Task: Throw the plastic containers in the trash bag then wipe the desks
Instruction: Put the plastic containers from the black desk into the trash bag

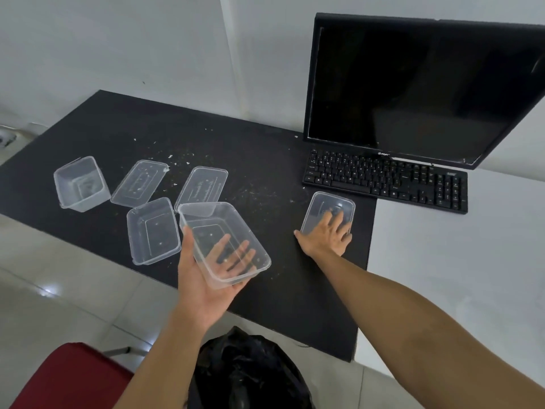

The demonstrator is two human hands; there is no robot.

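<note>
My left hand [206, 278] holds a clear plastic container [224, 243] from below, thumb up its left side, above the black desk [265, 160]. Flat on a clear lid [327, 211] near the keyboard lies my right hand [327, 234], fingers spread. Several other clear pieces lie on the desk: a tub on its side [79, 184] at the left, a lid [138, 183], another lid [203, 187] and an upright tub [152, 230]. The black trash bag [244, 373] stands open below the desk's front edge.
Crumbs are scattered over the black desk. A black monitor [413, 87] and keyboard [386, 181] sit at the right, partly on an adjoining white desk [457, 261]. A red chair [65, 379] is at the lower left on the tiled floor.
</note>
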